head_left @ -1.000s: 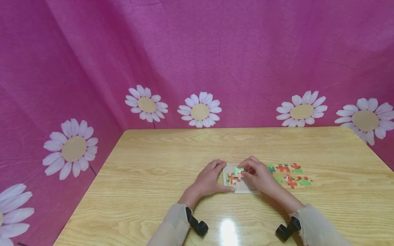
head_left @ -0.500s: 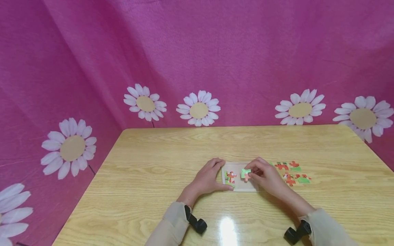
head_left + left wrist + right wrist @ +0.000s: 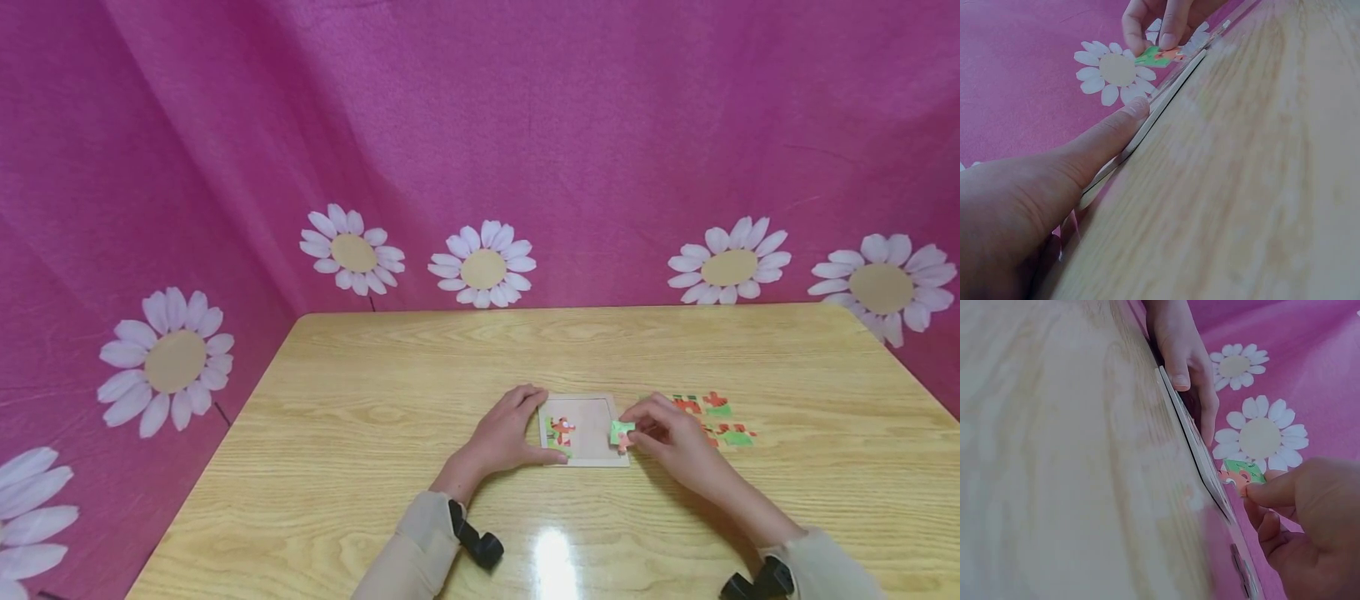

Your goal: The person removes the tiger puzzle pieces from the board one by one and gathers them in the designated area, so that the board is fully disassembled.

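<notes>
My right hand (image 3: 678, 442) pinches a green and orange jigsaw piece (image 3: 622, 434) between thumb and fingers, over the right edge of a shallow puzzle tray (image 3: 592, 464). In the right wrist view the held piece (image 3: 1242, 475) is raised above the tray's edge. My left hand (image 3: 506, 433) holds the tray at its left side, thumb (image 3: 1110, 134) along the near edge and fingers at the far left corner. Inside the tray, at its left, lie joined pieces (image 3: 560, 432) with an orange animal picture; the rest of its floor is bare.
Several loose jigsaw pieces (image 3: 717, 405) in orange and green lie on the wooden table (image 3: 360, 450) to the right of the tray, partly hidden by the right hand. A pink curtain (image 3: 585, 150) with white flowers hangs behind the table and along its left.
My right hand has moved right with the jigsaw piece, from above the joined pieces to the tray's right edge. The left hand keeps its place on the tray.
</notes>
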